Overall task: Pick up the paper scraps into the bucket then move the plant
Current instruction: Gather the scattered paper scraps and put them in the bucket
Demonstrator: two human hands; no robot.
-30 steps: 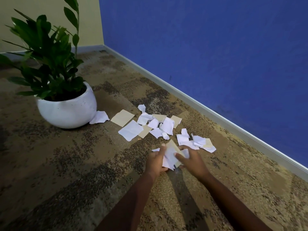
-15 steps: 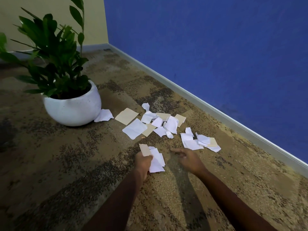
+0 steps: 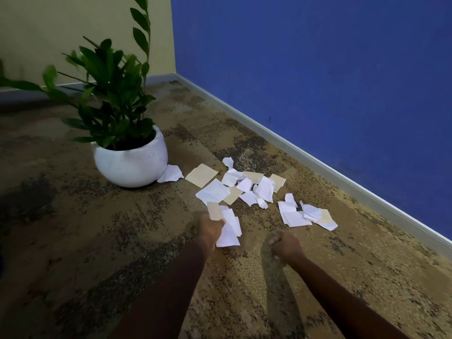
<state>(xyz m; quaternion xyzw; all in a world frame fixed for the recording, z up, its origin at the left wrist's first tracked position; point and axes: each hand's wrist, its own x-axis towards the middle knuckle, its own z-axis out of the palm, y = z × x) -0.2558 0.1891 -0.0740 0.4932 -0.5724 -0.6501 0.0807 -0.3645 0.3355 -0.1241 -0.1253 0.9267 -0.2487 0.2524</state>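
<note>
From the head view, the left hand [image 3: 210, 228] is gripping a bunch of paper scraps [image 3: 228, 228] above the carpet [image 3: 97, 241]; the right hand [image 3: 286, 245] is curling closed on nothing; loose scraps [image 3: 247, 185] are lying beside the plant [image 3: 115, 94] in its white pot [image 3: 130, 165].

Open carpet [image 3: 73, 241] left of and below both hands. Ahead, loose scraps [image 3: 244, 187] litter the floor. Pot [image 3: 130, 165] and leaves block far left; one scrap touches the pot. Blue wall [image 3: 318, 81] and skirting [image 3: 318, 162] bound the right.
</note>
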